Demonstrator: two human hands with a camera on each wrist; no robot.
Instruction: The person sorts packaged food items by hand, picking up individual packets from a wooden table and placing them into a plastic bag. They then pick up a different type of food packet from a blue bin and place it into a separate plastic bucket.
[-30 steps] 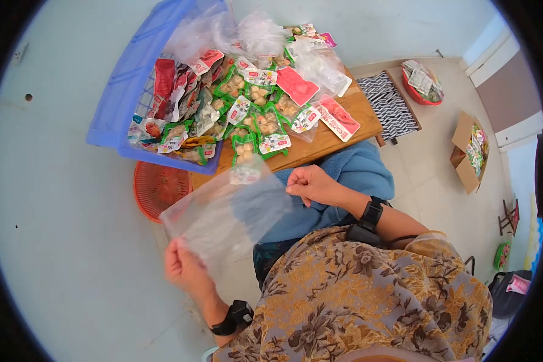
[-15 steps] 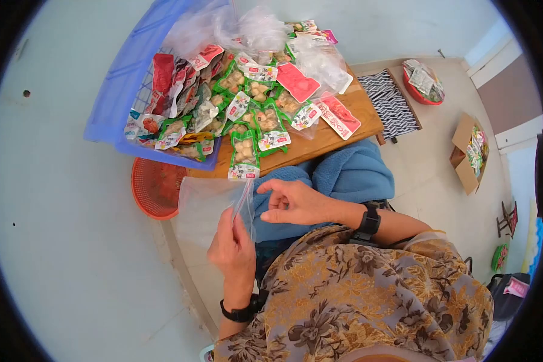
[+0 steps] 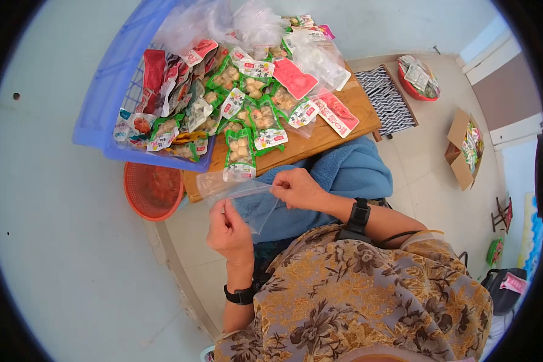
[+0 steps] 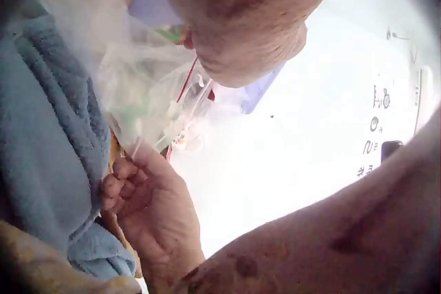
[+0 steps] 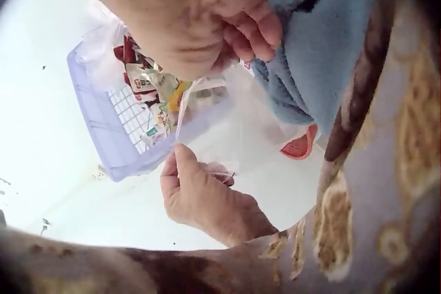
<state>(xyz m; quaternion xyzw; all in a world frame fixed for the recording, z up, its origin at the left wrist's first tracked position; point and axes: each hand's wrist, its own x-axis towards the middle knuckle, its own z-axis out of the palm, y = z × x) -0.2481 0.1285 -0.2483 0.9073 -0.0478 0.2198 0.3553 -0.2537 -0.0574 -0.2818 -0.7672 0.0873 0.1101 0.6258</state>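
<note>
A clear plastic bag (image 3: pixel 253 208) is stretched between both hands over the lap, just below the table edge. The left hand (image 3: pixel 230 232) pinches its left part between thumb and fingers; the right hand (image 3: pixel 298 189) pinches its right end. In the left wrist view the bag (image 4: pixel 138 80) looks crumpled and see-through above one hand. The right wrist view shows the bag (image 5: pixel 238 125) hanging between the two hands, a strip along its edge. Green-edged food packets (image 3: pixel 240 151) lie on the wooden table (image 3: pixel 289 158) just beyond the bag.
A blue basket (image 3: pixel 105 120) of packets tilts at the table's left, with loose plastic bags (image 3: pixel 256 24) above. Below it sits a red basket (image 3: pixel 154 193). Rightward are a patterned stool (image 3: pixel 386 99), a red bowl (image 3: pixel 419 78) and a cardboard box (image 3: pixel 458 151). A blue cloth (image 3: pixel 353 169) covers the lap.
The left hand has moved right and up from its lower-left place. The right hand, off the bag with fingers spread half a second ago, now pinches it. The bag's spread has narrowed.
</note>
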